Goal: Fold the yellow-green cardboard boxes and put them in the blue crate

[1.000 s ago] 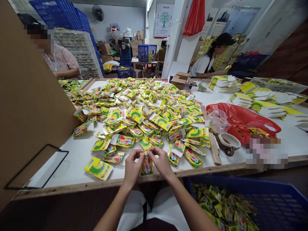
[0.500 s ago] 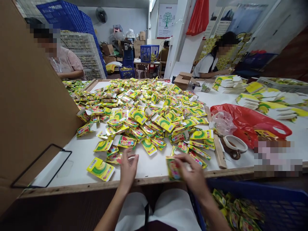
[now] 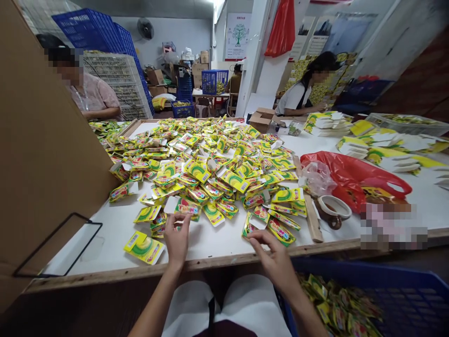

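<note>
Small yellow and green printed candy boxes (image 3: 200,169) lie in a broad heap on the white table. My left hand (image 3: 177,241) pinches the near edge of a small box (image 3: 187,208), whose white end flap stands open. To the right, my right hand (image 3: 273,255) has its thumb and index fingertip close together at the lower corner of another small box (image 3: 247,225). That box leans against its neighbours, and the fingers partly cover its corner. A single box (image 3: 143,247) lies apart near the front edge, left of my left hand.
A blue basket (image 3: 379,267) with several packets stands below the table edge at right. Close by are a wooden strip (image 3: 313,220), a brown cup (image 3: 333,210) and a red plastic bag (image 3: 351,173). Cardboard (image 3: 52,154) walls the left side. Two people sit across the table.
The box that was in my right hand is gone from it, and that hand has moved to another box. My left hand has gone from spread fingers to a pinch on a box.
</note>
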`<state>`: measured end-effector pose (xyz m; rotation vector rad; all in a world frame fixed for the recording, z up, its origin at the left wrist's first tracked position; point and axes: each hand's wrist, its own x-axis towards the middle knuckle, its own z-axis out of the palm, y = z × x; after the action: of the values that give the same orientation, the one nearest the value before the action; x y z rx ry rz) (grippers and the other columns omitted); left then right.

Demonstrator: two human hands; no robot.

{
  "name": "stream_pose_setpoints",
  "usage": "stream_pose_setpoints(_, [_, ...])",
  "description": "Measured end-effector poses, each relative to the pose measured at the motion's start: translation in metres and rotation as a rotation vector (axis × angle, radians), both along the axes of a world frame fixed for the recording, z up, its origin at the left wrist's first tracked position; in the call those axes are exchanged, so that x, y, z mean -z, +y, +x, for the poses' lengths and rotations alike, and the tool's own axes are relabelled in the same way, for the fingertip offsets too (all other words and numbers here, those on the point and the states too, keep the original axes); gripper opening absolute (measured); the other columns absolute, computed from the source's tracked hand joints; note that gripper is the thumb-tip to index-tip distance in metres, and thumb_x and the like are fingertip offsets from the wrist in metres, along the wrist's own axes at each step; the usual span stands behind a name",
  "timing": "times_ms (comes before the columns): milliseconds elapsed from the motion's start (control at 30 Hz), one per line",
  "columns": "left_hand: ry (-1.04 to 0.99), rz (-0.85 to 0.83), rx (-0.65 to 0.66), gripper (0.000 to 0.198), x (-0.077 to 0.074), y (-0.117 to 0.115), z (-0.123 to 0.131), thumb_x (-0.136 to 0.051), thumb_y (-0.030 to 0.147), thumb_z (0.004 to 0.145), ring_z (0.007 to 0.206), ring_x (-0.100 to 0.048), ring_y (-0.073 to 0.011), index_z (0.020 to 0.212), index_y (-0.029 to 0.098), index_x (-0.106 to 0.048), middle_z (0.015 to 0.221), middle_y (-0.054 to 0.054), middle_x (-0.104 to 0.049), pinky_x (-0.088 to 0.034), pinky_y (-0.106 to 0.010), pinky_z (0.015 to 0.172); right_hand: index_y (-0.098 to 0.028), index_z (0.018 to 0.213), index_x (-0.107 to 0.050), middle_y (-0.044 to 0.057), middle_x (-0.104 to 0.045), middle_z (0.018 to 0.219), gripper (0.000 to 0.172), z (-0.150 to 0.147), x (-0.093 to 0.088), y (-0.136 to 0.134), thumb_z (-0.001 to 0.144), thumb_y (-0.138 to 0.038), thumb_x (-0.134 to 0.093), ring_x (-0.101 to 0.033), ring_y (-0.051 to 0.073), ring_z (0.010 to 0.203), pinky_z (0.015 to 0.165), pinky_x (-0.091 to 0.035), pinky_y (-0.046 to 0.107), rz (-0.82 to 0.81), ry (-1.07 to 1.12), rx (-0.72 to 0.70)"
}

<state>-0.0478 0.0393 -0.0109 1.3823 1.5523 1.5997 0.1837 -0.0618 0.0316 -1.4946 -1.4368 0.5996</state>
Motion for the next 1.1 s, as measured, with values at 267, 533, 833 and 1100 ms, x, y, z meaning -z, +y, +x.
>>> stream_pose_setpoints(267, [-0.175,-0.102,0.493,0.036,0.006,-0.043,0.020,-0.057,0.025,0.082,0.081,-0.063,-0.0140,0.112,0.024,-0.037,0.098,-0.002,-0.057,-0.052,-0.028,0.073,-0.023,0.108,-0.054,0.007,-0.064,0.107,0.023,-0.058,0.034,0.050,0.086,-0.024,-0.052,-0.062,0.020,0.097,0.082,-0.050,0.032,0.057,0.264,-0.204])
stream_pose_setpoints(533, [-0.072,-0.217,0.687,0.038,0.005,-0.037,0.017,-0.056,0.026,0.082,0.076,-0.064,-0.0146,0.118,0.023,-0.047,0.098,-0.004,-0.061,-0.053,-0.028,0.068,-0.023,0.113,-0.053,0.003,-0.067,0.092,0.028,-0.044,0.047,0.052,0.086,-0.022,-0.051,-0.064,0.017,0.088,0.081,-0.049,0.030,-0.053,0.266,-0.330])
stream_pose_setpoints(833, [-0.171,-0.121,0.589,0.025,0.004,-0.022,0.027,-0.057,0.025,0.081,0.098,-0.062,-0.0183,0.106,0.019,-0.056,0.105,-0.007,-0.064,-0.049,-0.033,0.087,-0.020,0.096,-0.061,0.004,-0.066,0.088,0.015,-0.048,0.042,0.071,0.085,-0.025,-0.053,-0.062,0.018,0.086,0.079,-0.049,0.030,0.038,0.241,-0.194])
stream_pose_setpoints(1100, [0.012,-0.063,0.531,0.016,-0.006,-0.025,0.031,-0.058,0.031,0.081,0.086,-0.061,-0.0191,0.083,0.017,-0.065,0.086,-0.007,-0.066,-0.049,-0.030,0.079,-0.021,0.081,-0.068,0.006,-0.066,0.088,0.014,-0.053,0.034,0.061,0.085,-0.025,-0.056,-0.061,0.020,0.089,0.079,-0.049,0.032,0.129,0.197,-0.227])
